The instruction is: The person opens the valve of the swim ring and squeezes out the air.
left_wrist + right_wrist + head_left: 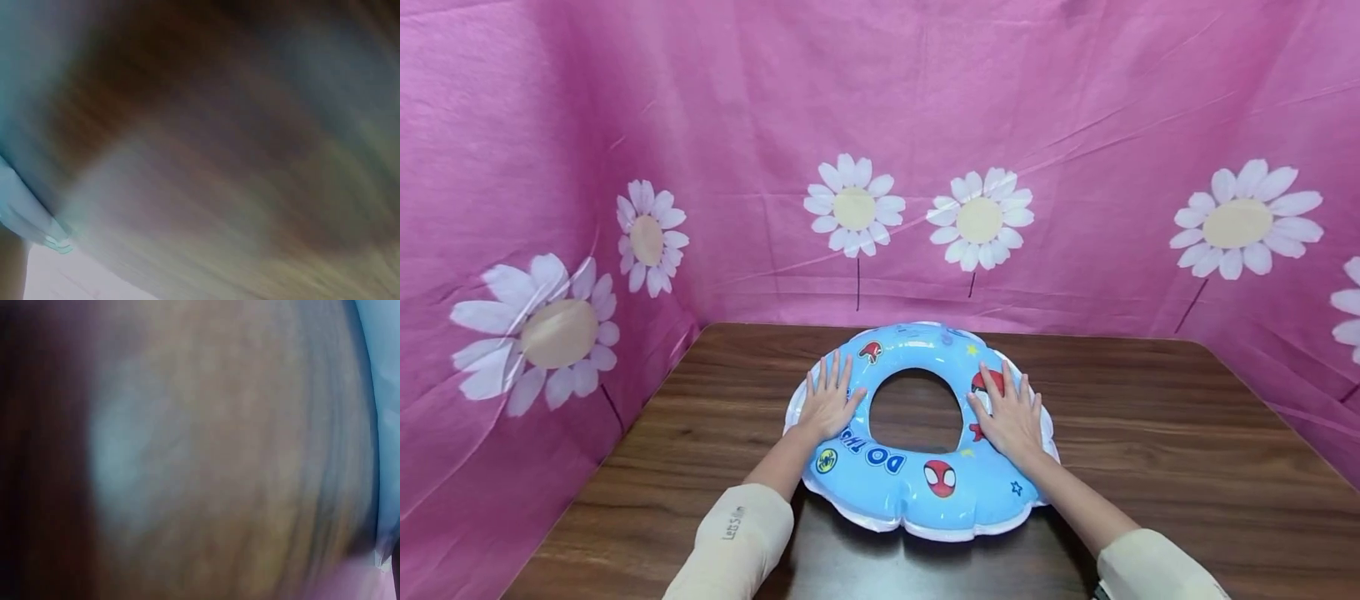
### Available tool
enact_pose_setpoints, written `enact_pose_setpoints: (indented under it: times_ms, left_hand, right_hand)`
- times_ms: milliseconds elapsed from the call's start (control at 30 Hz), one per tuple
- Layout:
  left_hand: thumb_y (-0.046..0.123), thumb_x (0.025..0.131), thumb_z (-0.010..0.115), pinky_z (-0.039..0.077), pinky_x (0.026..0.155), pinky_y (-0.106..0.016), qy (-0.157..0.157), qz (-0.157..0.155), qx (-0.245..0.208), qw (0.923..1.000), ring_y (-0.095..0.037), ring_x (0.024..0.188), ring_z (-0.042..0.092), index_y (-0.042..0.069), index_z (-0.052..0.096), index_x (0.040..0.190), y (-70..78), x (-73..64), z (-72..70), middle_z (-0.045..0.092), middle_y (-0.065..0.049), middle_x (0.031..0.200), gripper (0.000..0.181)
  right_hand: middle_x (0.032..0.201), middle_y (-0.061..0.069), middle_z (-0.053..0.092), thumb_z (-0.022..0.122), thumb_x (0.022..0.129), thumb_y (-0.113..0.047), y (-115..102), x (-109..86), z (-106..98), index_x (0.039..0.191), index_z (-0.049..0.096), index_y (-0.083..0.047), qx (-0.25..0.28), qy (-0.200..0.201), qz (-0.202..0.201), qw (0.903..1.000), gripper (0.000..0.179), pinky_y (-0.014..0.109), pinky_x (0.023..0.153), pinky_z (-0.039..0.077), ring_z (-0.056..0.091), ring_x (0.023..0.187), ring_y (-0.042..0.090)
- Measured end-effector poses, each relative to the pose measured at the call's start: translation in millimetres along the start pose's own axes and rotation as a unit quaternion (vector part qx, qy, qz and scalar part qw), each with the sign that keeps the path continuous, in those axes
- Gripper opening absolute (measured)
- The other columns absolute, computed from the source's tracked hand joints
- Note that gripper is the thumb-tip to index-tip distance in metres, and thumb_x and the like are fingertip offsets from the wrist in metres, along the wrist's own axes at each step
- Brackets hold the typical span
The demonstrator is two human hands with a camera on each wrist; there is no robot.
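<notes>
A light-blue inflatable swim ring [917,500] with a white wavy rim lies on the wooden table in the head view. Red masks, stars and dark blue lettering are printed on it, and it looks puffed with air. On its left side rests my left hand [829,407], palm down with the fingers spread. My right hand [1011,417] lies flat on the ring's right side, fingers spread too. The ring's central hole sits between both hands. Both wrist views are blurred, and the hands' contact cannot be made out there.
The brown wood-grain table [1150,417] extends on both sides of the ring. Behind it and along the sides hangs a pink cloth [760,100] printed with large white daisies. Pale sleeves [737,533] cover the forearms.
</notes>
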State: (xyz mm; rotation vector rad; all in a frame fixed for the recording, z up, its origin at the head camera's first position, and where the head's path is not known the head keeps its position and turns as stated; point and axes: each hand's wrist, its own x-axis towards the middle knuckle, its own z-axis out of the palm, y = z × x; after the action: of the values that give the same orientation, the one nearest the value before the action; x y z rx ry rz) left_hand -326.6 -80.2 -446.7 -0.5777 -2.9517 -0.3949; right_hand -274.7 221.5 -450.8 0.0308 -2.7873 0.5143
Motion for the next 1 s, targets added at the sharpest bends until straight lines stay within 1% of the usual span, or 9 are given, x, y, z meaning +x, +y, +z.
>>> enact_pose_setpoints:
  times_ms: [133, 333, 433, 600, 800, 1000]
  left_hand:
    - [0.051, 0.097, 0.021, 0.002, 0.105, -0.055, -0.020, -0.006, 0.025, 0.9995, -0.037, 0.136, -0.002, 0.011, 0.004, 0.149, 1.9, 3.2, -4.2, -0.002, -0.015, 0.152, 0.067]
    - [0.050, 0.097, 0.022, 0.003, 0.105, -0.055, -0.054, -0.010, 0.032, 0.9980, -0.037, 0.136, -0.004, 0.011, 0.006, 0.149, 6.8, 6.9, -12.4, -0.001, -0.016, 0.152, 0.067]
    - [0.051, 0.097, 0.021, 0.003, 0.105, -0.055, -0.072, -0.018, 0.042, 0.9963, -0.036, 0.136, -0.004, 0.012, 0.005, 0.149, 7.1, 7.4, -13.4, -0.002, -0.015, 0.152, 0.067]
    - [0.052, 0.097, 0.021, 0.003, 0.105, -0.055, -0.084, -0.020, 0.044, 0.9953, -0.036, 0.136, -0.005, 0.013, 0.005, 0.149, 6.2, 7.2, -11.8, -0.002, -0.014, 0.152, 0.067]
    - [0.051, 0.097, 0.022, 0.000, 0.105, -0.056, -0.094, -0.020, 0.030, 0.9949, -0.037, 0.135, -0.005, 0.013, 0.005, 0.149, 6.6, 6.7, -12.4, -0.003, -0.014, 0.152, 0.067]
    - [0.050, 0.097, 0.023, 0.000, 0.105, -0.056, -0.106, -0.024, 0.026, 0.9937, -0.037, 0.135, -0.004, 0.013, 0.005, 0.149, 7.1, 6.0, -13.8, -0.003, -0.015, 0.152, 0.067]
  right_hand:
    - [0.148, 0.023, 0.013, 0.037, 0.093, -0.054, -0.5, 4.3, -1.3, 0.146, 0.027, -0.019, -0.008, -0.019, 0.008, 0.9998, 0.065, 0.067, 0.098, 0.002, 0.007, 0.129, 0.052]
    - [0.148, 0.023, 0.016, 0.037, 0.093, -0.053, 0.2, 8.4, -3.2, 0.146, 0.028, -0.018, -0.034, -0.043, 0.018, 0.9983, 0.064, 0.068, 0.097, 0.003, 0.008, 0.129, 0.052]
    - [0.148, 0.023, 0.016, 0.036, 0.093, -0.054, 0.5, 9.1, -2.8, 0.146, 0.027, -0.018, -0.037, -0.060, 0.020, 0.9973, 0.065, 0.068, 0.097, 0.003, 0.007, 0.129, 0.053]
    - [0.147, 0.024, 0.017, 0.038, 0.092, -0.052, 0.3, 8.9, -2.3, 0.145, 0.029, -0.017, -0.038, -0.073, 0.021, 0.9964, 0.065, 0.069, 0.096, 0.002, 0.007, 0.129, 0.054]
    - [0.147, 0.024, 0.017, 0.039, 0.092, -0.051, -0.7, 9.0, -3.9, 0.145, 0.029, -0.017, -0.048, -0.087, 0.018, 0.9949, 0.064, 0.069, 0.096, 0.002, 0.006, 0.129, 0.054]
    - [0.146, 0.025, 0.020, 0.040, 0.091, -0.050, -4.7, 8.9, -8.6, 0.144, 0.032, -0.015, -0.066, -0.098, 0.012, 0.9929, 0.064, 0.069, 0.096, 0.004, 0.009, 0.128, 0.055]
